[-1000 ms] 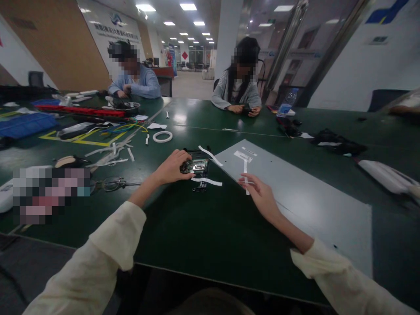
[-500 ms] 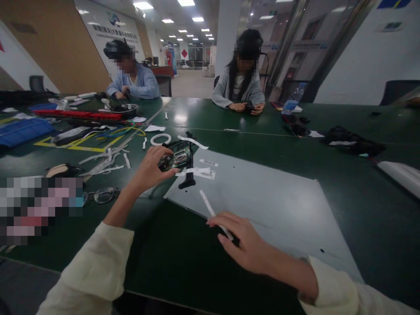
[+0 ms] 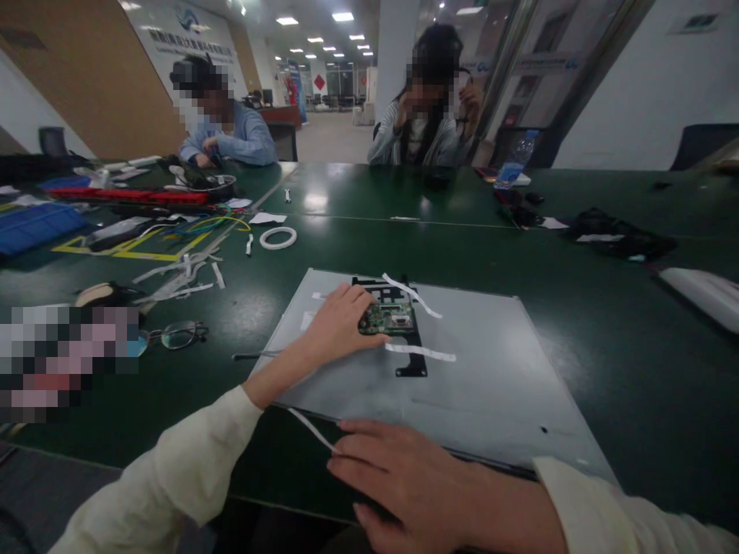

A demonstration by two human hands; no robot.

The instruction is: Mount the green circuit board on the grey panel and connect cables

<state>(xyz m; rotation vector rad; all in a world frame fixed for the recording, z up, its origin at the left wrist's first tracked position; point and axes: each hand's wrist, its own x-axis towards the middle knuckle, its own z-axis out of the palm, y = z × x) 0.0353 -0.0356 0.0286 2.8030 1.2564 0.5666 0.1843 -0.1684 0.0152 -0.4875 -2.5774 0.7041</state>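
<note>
Head view: mid-frame, the left hand grips a circuit board over the grey panel, apparently positioning it; lower centre, the right hand pinches a white strip. Next calls for careful alignment, I'd judge.

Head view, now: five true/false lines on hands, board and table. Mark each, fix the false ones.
1. The left hand grips the circuit board. True.
2. The right hand holds the glasses. False: it holds a white strip; the glasses lie on the table.
3. The tape roll lies on the gray panel. False: it lies on the table, beyond the panel.
4. Two strips stick out past the black bracket. True.
5. The bottle stands nearer the camera than the tape roll. False: it stands farther away.
</note>
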